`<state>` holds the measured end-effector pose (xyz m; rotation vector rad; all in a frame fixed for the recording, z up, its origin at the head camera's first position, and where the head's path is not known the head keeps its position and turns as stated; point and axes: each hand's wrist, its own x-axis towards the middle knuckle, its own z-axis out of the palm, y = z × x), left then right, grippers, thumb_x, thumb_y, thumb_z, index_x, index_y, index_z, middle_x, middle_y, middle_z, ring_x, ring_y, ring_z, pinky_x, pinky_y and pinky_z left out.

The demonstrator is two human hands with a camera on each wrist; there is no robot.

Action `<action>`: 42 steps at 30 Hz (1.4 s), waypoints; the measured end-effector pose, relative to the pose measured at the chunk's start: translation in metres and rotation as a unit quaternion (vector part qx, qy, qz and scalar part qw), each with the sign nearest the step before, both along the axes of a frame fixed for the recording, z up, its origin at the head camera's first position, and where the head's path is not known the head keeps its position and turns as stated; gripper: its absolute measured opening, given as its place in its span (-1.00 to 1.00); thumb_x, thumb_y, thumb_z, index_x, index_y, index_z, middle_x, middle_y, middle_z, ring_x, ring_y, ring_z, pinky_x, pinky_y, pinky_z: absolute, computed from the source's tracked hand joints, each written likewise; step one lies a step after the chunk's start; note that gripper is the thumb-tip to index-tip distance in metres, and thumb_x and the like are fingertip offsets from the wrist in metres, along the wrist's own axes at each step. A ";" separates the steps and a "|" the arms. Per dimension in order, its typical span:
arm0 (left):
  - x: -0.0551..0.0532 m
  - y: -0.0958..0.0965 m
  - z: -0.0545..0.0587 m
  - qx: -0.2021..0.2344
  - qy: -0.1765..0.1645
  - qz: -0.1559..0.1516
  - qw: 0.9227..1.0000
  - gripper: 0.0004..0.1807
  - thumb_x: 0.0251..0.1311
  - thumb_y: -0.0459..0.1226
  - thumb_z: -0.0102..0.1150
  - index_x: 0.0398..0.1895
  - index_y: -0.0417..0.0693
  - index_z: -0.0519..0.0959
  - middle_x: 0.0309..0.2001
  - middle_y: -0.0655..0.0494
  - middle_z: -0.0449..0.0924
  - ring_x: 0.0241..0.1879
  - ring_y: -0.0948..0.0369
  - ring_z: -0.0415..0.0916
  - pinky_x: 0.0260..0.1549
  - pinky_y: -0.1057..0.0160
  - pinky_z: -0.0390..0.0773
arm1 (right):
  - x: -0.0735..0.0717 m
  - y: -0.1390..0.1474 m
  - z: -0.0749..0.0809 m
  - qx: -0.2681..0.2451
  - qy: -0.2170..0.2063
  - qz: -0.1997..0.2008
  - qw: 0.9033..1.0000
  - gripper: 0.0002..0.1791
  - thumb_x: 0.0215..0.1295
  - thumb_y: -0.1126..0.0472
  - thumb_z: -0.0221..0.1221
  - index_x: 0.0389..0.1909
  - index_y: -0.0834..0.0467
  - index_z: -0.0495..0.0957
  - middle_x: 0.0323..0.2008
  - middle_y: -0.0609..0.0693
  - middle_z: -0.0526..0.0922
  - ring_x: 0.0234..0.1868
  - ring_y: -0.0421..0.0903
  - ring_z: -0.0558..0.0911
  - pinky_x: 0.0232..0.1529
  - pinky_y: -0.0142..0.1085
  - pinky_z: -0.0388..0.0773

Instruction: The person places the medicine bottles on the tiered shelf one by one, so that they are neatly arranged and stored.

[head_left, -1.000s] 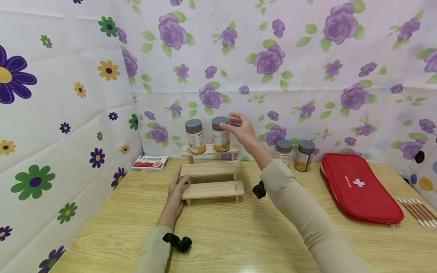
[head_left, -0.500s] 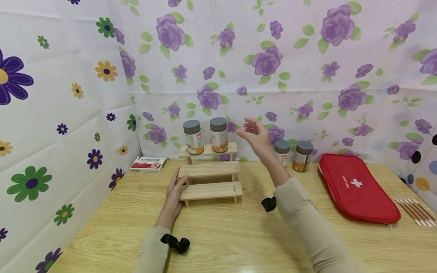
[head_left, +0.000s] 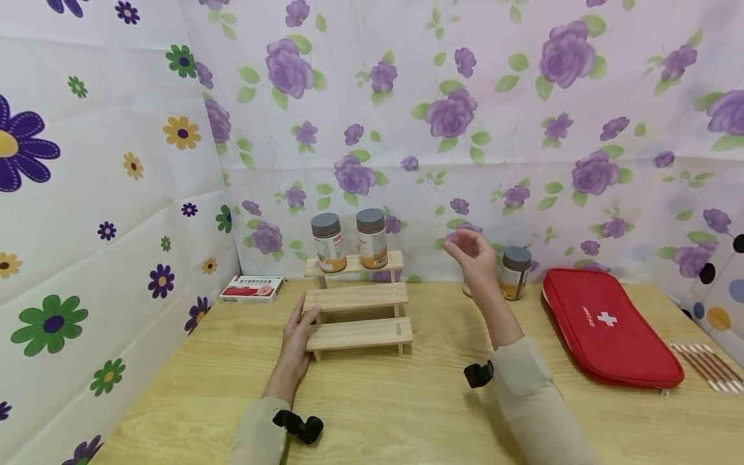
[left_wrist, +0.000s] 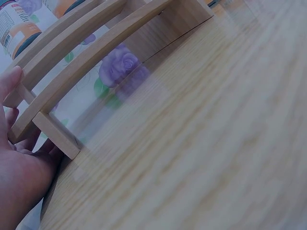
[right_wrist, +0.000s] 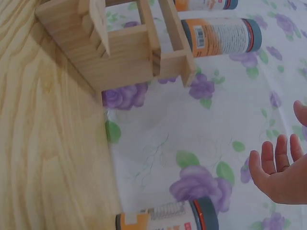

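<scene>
A three-tier wooden step rack (head_left: pixel 357 297) stands on the table, and two jars with grey lids, the left jar (head_left: pixel 329 244) and the right jar (head_left: pixel 372 240), sit upright on its top step. My left hand (head_left: pixel 295 342) grips the rack's left end; in the left wrist view its thumb lies at a plank and its fingers go behind a leg (left_wrist: pixel 56 135). To the right of the rack, my right hand (head_left: pixel 478 258) hangs in the air with relaxed fingers and holds nothing. Behind it on the table are another jar (head_left: pixel 515 274) and a jar mostly hidden by the wrist.
A red first-aid pouch (head_left: pixel 610 329) lies on the right of the table, with several cotton swabs (head_left: pixel 707 367) beside it. At the back left is a small white and red medicine box (head_left: pixel 252 289). Flowered cloth walls (head_left: pixel 430 181) border the table (head_left: pixel 395 407) behind and at left.
My right hand has moved away from the right jar on the top step, rightward and down, and now covers most of one table jar. The left hand stays on the rack.
</scene>
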<state>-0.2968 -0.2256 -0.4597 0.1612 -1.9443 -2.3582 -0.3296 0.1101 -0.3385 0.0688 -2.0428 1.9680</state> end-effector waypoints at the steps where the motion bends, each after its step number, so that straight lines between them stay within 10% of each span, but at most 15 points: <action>1: 0.001 0.000 -0.002 0.001 0.000 0.000 1.000 -0.20 0.37 -0.02 0.08 0.57 0.28 -0.06 0.59 -0.02 -0.25 0.52 -0.13 -0.07 0.46 -0.15 0.08 | 0.001 0.002 -0.004 -0.002 -0.008 -0.010 1.000 -0.47 0.31 0.13 0.25 0.23 0.22 0.37 0.00 -0.06 0.50 -0.03 -0.30 0.48 -0.01 -0.60 0.45; 11: 0.003 0.001 0.000 -0.002 0.004 -0.003 1.000 -0.20 0.37 0.01 0.08 0.57 0.29 -0.07 0.60 0.04 -0.34 0.54 -0.12 -0.12 0.47 -0.16 0.06 | -0.006 0.020 -0.024 -0.013 -0.029 -0.066 0.997 -0.44 0.30 0.09 0.26 0.24 0.20 0.35 -0.01 -0.10 0.45 0.08 -0.20 0.45 0.06 -0.50 0.43; 21: 0.003 -0.002 0.003 0.004 0.000 -0.009 1.000 -0.21 0.39 0.00 0.05 0.57 0.30 -0.09 0.60 0.04 -0.33 0.53 -0.12 -0.10 0.46 -0.16 0.07 | -0.012 0.026 -0.028 -0.031 -0.027 -0.067 0.997 -0.32 0.34 0.14 0.22 0.41 0.16 0.20 0.39 0.14 0.28 0.41 0.07 0.26 0.45 -0.10 0.23; 42: 0.004 0.000 0.002 -0.002 0.001 -0.006 1.000 -0.21 0.38 0.00 0.05 0.57 0.30 -0.08 0.60 0.05 -0.34 0.55 -0.12 -0.16 0.48 -0.16 0.04 | -0.030 0.037 -0.051 0.001 -0.030 -0.097 0.995 -0.26 0.32 0.22 0.22 0.47 0.12 0.14 0.50 0.06 0.15 0.52 0.06 0.09 0.53 -0.07 0.10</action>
